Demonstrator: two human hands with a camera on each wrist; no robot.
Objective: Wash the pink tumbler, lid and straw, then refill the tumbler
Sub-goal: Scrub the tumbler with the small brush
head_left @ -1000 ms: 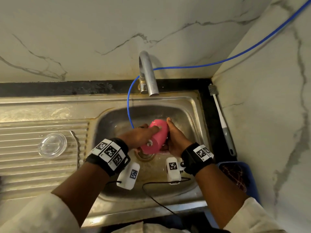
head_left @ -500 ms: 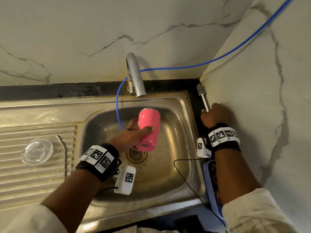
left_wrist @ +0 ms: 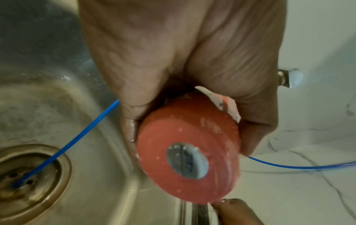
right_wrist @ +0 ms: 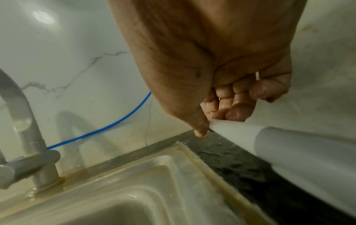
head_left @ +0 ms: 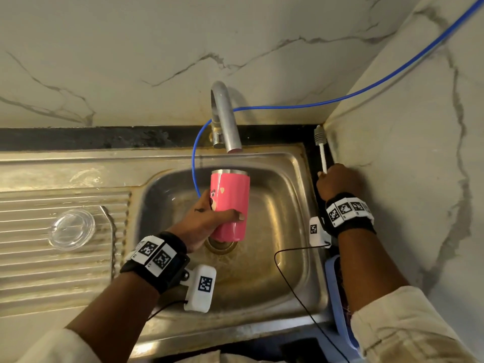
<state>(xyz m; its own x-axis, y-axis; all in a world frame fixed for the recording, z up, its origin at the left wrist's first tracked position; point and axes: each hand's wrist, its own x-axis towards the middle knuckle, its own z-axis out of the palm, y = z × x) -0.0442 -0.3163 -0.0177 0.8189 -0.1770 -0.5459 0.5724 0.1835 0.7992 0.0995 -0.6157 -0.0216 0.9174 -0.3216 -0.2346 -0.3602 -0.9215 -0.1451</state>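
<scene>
Your left hand (head_left: 207,224) grips the pink tumbler (head_left: 230,203), fingers and thumb curled round its lower body, holding it above the sink (head_left: 296,247) basin with its steel rim under the tap (head_left: 225,119) spout. In the left wrist view its wet pink base (left_wrist: 189,161) carries a grey centre disc. The clear lid (head_left: 71,230) lies on the ribbed drainboard (head_left: 31,258), well apart to the left. Your right hand (head_left: 337,180) is closed round the handle of a white bottle brush (head_left: 321,150) lying on the black desk (head_left: 78,138) strip along the right wall. A blue tube (head_left: 366,90) runs across the marble-veined wall (head_left: 131,48) and down to the drain (left_wrist: 29,175). A blue container (head_left: 337,305) sits beside the sink's right edge.
</scene>
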